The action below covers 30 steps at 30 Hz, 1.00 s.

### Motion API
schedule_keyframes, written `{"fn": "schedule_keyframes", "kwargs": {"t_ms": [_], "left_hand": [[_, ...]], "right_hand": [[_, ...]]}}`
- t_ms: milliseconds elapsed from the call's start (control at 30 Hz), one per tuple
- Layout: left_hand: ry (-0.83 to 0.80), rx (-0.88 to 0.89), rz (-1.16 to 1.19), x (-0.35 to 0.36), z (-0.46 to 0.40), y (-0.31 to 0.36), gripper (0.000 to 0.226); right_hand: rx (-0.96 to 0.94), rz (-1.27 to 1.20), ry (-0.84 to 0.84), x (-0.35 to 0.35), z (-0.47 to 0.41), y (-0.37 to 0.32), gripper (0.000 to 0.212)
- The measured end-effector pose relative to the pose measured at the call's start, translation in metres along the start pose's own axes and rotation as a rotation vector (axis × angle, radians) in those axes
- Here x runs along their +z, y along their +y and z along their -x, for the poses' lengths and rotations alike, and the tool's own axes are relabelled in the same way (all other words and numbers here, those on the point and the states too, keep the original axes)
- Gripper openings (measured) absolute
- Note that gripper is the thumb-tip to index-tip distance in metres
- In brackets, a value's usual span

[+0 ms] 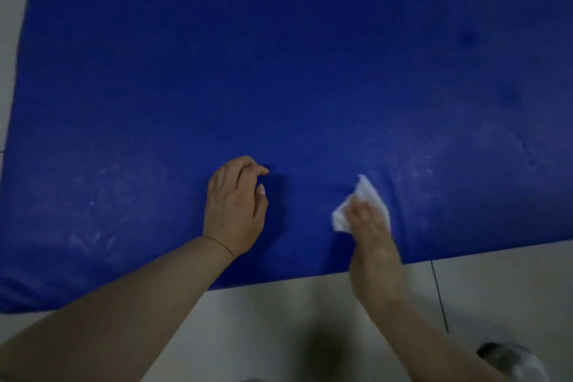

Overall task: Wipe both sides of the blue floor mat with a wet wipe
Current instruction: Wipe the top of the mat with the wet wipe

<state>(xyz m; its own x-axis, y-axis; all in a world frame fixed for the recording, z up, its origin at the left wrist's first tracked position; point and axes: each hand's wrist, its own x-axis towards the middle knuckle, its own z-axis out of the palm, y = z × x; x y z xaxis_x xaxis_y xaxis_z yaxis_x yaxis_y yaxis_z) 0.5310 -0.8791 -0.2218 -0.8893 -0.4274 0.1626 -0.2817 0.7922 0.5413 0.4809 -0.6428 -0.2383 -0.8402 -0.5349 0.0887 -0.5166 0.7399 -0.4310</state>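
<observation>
My left hand [235,205] rests on the blue floor mat [279,71] with fingers loosely curled, gripping nothing; my blurred right hand [369,226] presses a crumpled wet wipe [366,195] near the mat's front edge

Blue floor mat [279,71] lies flat on tiles; crumpled white wet wipe [369,195] rests on it.

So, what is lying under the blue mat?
The blue mat lies on a pale tiled floor, visible around its edges. The floor beneath the mat is covered, so anything there cannot be seen. On top, the right hand holds a white wipe.
</observation>
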Motion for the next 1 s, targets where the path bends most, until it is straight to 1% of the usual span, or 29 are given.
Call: {"fn": "schedule_keyframes", "kwargs": {"t_ms": [33,67,100,133,200,267,333,400,500,533,567,633,667,700,767,800,900,1000], "left_hand": [[0.000,-0.004,-0.008,-0.003,0.002,-0.002,0.032],[-0.003,-0.004,-0.019,-0.005,0.004,-0.004,0.033],[-0.008,-0.006,-0.033,-0.008,0.005,-0.006,0.033],[-0.010,-0.011,-0.050,-0.011,0.007,-0.008,0.032],[0.001,-0.016,-0.084,-0.016,0.008,-0.009,0.031],[0.009,-0.012,-0.095,-0.019,0.009,-0.008,0.031],[0.019,0.015,-0.097,-0.020,0.010,-0.007,0.030],[0.034,0.050,-0.106,-0.022,0.011,-0.006,0.029],[0.036,0.074,-0.121,-0.025,0.011,-0.006,0.029],[0.034,0.071,-0.129,-0.025,0.012,-0.006,0.029],[0.031,0.067,-0.134,-0.026,0.014,-0.007,0.029],[0.028,0.078,-0.137,-0.026,0.017,-0.006,0.028],[0.026,0.092,-0.141,-0.025,0.018,-0.004,0.028],[0.020,0.101,-0.152,-0.025,0.018,-0.001,0.029],[0.009,0.109,-0.168,-0.026,0.017,0.004,0.030],[0.006,0.113,-0.164,-0.026,0.015,0.006,0.030],[0.017,0.129,-0.137,-0.024,0.014,0.004,0.027],[0.023,0.136,-0.131,-0.020,0.013,0.003,0.026]], "right_hand": [[0.076,0.009,0.031,-0.002,-0.002,-0.002,0.053],[0.108,0.013,0.048,0.001,-0.003,-0.015,0.054],[0.092,0.017,0.033,0.012,0.001,-0.033,0.053],[0.031,0.000,-0.012,0.024,0.006,-0.056,0.053],[-0.160,-0.045,-0.123,0.040,0.014,-0.098,0.045],[-0.365,-0.042,-0.226,0.044,0.010,-0.111,0.039],[-0.590,0.040,-0.319,0.034,0.002,-0.086,0.042],[-0.737,0.066,-0.400,0.015,-0.004,-0.046,0.047],[-0.820,0.199,-0.410,-0.025,-0.005,0.025,0.061],[-0.816,0.243,-0.425,-0.033,-0.003,0.035,0.063],[-0.788,0.240,-0.429,-0.033,0.001,0.035,0.062],[-0.756,0.147,-0.412,-0.015,0.008,0.014,0.048],[-0.785,0.104,-0.402,-0.001,0.009,-0.004,0.043],[-0.830,0.070,-0.428,0.011,0.008,-0.024,0.040],[-0.938,0.051,-0.509,0.019,-0.002,-0.052,0.038],[-0.988,0.038,-0.553,0.016,-0.010,-0.054,0.039],[-1.123,0.000,-0.692,-0.008,-0.025,-0.013,0.046],[-1.142,0.103,-0.703,-0.040,-0.031,0.047,0.057]]}}
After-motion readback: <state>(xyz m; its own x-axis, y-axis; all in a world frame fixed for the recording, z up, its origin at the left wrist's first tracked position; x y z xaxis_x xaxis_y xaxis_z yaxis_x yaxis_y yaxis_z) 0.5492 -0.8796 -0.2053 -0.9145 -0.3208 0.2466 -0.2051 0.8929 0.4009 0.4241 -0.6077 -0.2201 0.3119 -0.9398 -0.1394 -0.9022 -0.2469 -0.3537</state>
